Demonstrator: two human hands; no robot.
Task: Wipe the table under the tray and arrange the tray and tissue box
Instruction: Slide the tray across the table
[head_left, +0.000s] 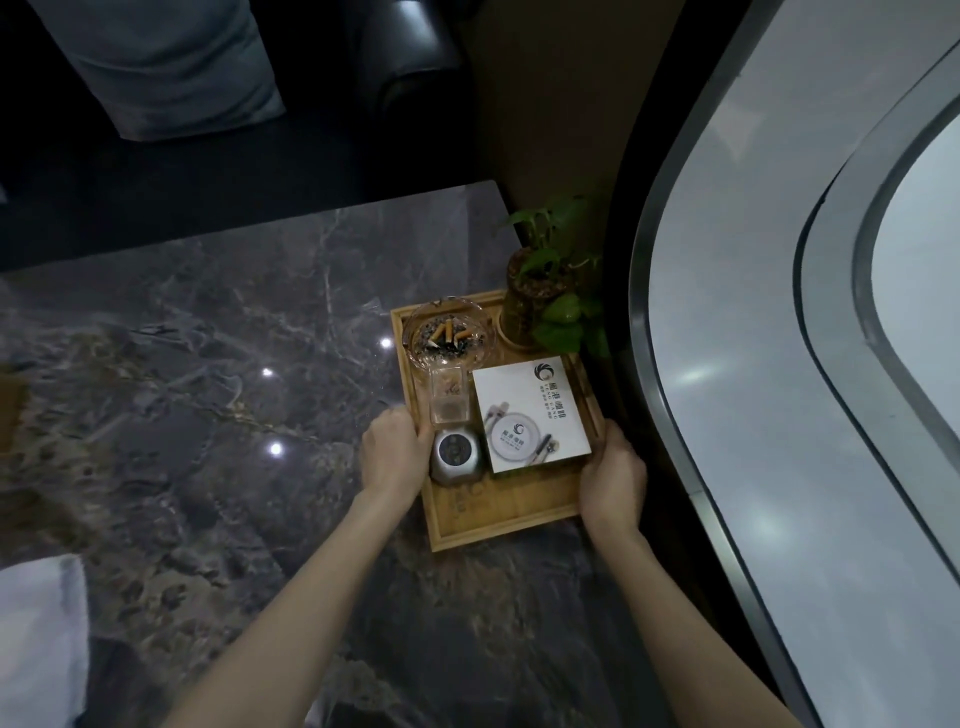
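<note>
A wooden tray (498, 525) sits at the right edge of the dark marble table (208, 364). On it lie a white printed tissue box (530, 413), a glass ashtray (448, 335) with cigarette butts, a clear plastic holder (450, 397), a small silver round device (457, 457) and a potted plant (540, 291). My left hand (392, 452) grips the tray's left rim. My right hand (613, 478) grips its right rim near the front corner.
A white cloth (39, 634) lies at the table's near left. A dark sofa with a grey cushion (171, 67) stands beyond the far edge. To the right of the tray runs a curved window frame (675, 364).
</note>
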